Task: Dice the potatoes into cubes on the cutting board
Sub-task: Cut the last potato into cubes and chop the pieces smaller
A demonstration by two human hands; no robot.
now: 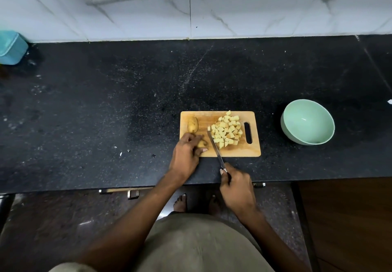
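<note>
Right hand (235,186), low in the frame's centre, grips a knife (215,147) whose blade lies beside the potato cubes (227,130) on the cutting board (233,151). Left hand (186,155) curls over what seems a potato piece (201,143); an unpeeled potato (192,124) lies above. At right stands a green bowl (307,122).

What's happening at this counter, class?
A person is dicing potatoes on a wooden cutting board. The left hand holds a potato piece down at the board's near left corner, while the right hand grips a knife angled across the board. A pile of cubes sits on the right side, an uncut potato half waits at the left, and a green bowl stands empty nearby.
</note>
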